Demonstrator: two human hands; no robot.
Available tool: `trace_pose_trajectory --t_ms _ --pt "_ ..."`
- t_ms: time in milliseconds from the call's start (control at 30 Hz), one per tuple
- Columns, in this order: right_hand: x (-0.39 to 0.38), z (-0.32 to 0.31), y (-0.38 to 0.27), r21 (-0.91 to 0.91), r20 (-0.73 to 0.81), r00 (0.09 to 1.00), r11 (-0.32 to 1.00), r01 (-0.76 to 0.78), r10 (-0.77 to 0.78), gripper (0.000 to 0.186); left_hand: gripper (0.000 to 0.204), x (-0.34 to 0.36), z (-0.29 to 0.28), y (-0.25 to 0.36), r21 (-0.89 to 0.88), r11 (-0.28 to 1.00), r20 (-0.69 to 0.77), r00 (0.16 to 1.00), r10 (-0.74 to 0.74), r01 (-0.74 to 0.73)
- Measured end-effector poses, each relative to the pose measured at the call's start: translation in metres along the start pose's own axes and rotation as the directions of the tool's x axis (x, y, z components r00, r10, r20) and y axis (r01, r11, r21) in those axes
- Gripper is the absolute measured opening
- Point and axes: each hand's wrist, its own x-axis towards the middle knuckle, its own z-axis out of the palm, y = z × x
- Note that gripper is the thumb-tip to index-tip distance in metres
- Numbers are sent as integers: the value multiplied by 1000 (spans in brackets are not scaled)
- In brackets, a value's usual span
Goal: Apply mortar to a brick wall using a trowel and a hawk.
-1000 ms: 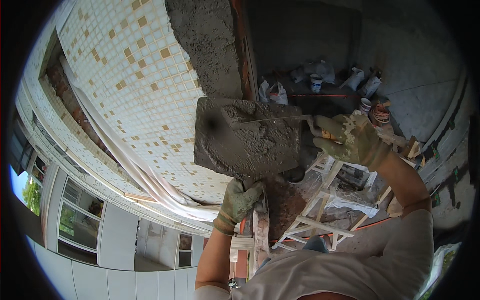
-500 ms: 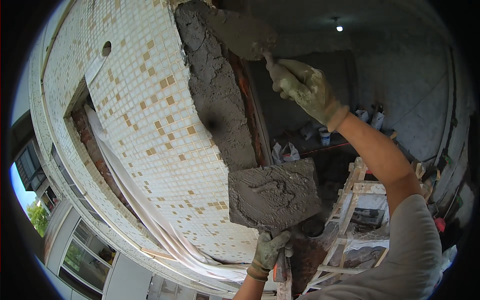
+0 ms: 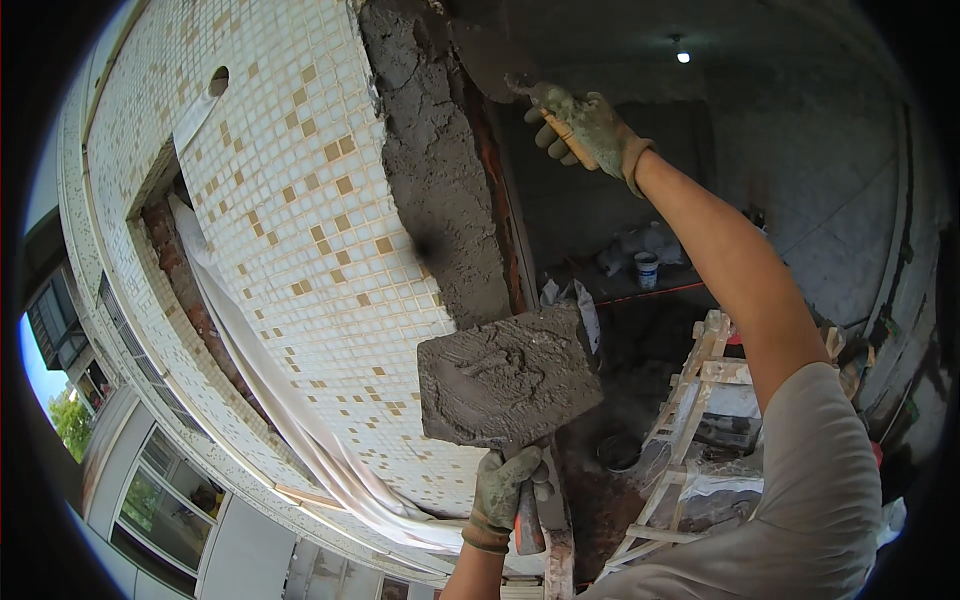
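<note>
My gloved left hand (image 3: pixel 508 492) grips the handle of a mortar hawk (image 3: pixel 510 378), a flat rectangular board with wet grey mortar spread over it. Up at the top, my gloved right hand (image 3: pixel 590 128) is closed round the wooden handle of a trowel (image 3: pixel 490 62). Its blade lies at the upper part of the wall's edge, dark and hard to make out against the room. A rough strip of grey mortar (image 3: pixel 432 170) runs down that edge, between the mosaic tiles and a reddish-brown inner side.
White and tan mosaic tiles (image 3: pixel 310 220) cover the wall at left, with a round hole and a window opening draped in cloth (image 3: pixel 290 400). A wooden stepladder (image 3: pixel 690 420) stands at lower right. Inside the room are a bucket (image 3: pixel 647 270), a black tub (image 3: pixel 620 452) and a lit bulb (image 3: pixel 682 55).
My right hand has turned and risen slightly, so the trowel's wooden handle now shows and its blade is seen from another angle. The hawk has shifted left with my left hand.
</note>
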Motion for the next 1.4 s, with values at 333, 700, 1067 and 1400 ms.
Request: trace_pose_trajectory --t_ms 333,700,1067,1400 --pt "122 -46 -102 -163 946 56 620 -768 318 51 20 13 -1 3 -8 1000 58 998 15 -14" --pt "99 -91 -96 -128 859 282 712 -690 428 46 14 25 4 17 -35 999 120 992 25 -21" --pt "69 -55 -78 -100 790 186 421 -901 585 43 30 33 -5 10 -56 998 86 995 41 -37" --pt "37 -22 -115 -660 67 982 746 -90 178 41 29 31 -5 13 -27 998 75 996 57 -55"
